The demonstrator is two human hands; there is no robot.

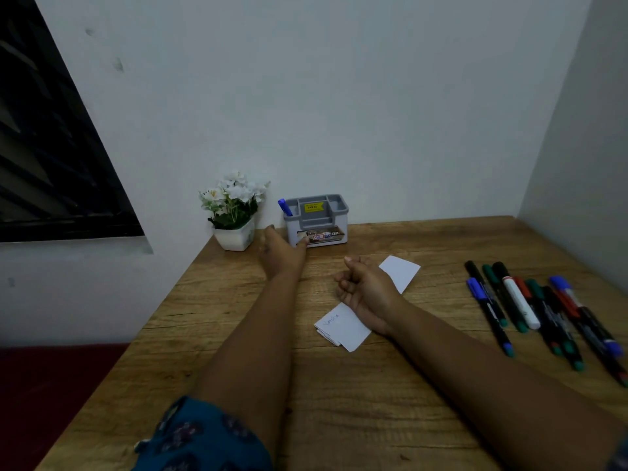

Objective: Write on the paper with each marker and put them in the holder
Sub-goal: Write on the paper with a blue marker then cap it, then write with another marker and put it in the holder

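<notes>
Left hand (282, 253) at frame centre, its grip touching the grey holder (316, 217) with a blue marker (284, 207) inside, right hand (368, 292) loosely curled, empty, on the paper (343, 326), remaining markers (543, 311) lying at right on the wooden surface (339, 402)

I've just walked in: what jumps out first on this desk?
Two bare arms reach across the wooden table. The left hand touches a grey holder holding one blue marker; the right hand rests on the paper. A row of markers lies at right.

Blue marker (284, 207) upright in holder (317, 219)
</notes>
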